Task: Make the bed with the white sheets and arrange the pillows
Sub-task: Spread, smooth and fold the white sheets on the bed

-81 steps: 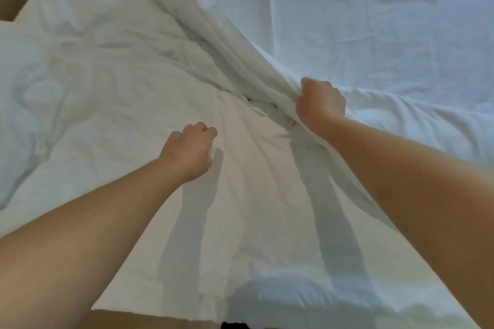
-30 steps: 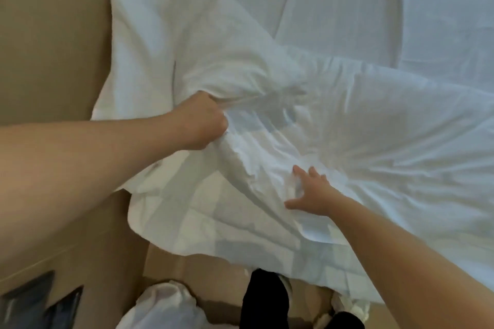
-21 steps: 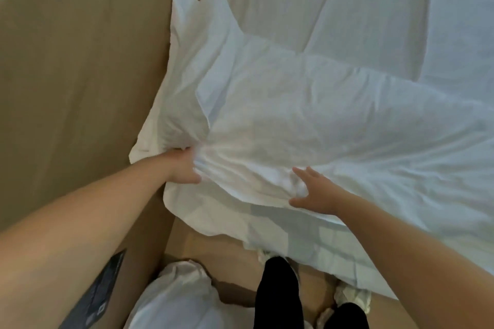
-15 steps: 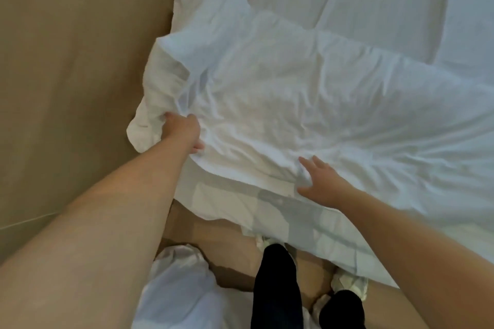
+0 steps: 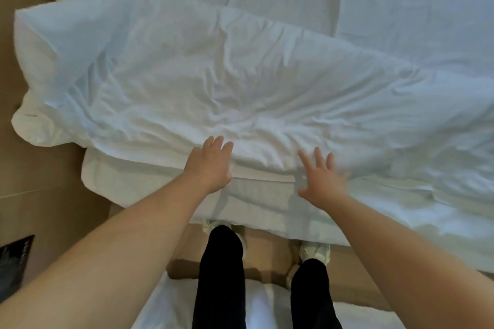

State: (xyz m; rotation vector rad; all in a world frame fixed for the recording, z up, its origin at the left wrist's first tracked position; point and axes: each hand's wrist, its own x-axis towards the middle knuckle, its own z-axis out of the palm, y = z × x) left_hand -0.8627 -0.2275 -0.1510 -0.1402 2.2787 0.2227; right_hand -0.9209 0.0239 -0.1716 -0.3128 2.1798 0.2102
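1. Toward the left edge I see the white sheet point(image 5: 240, 83) bunched over a pillow point(image 5: 29, 125) against the tan panel point(image 5: 26, 195).
2. My left hand point(image 5: 209, 165) lies flat, fingers straight and close together, fingertips on the sheet's near hem.
3. My right hand point(image 5: 322, 181), fingers spread, presses the same hem just beside it; the sheet stretches away from both palms across the bed point(image 5: 414, 8).

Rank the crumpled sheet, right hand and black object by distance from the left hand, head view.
1. crumpled sheet: touching, under the left hand.
2. right hand: beside it, to the right.
3. black object: far lower left.
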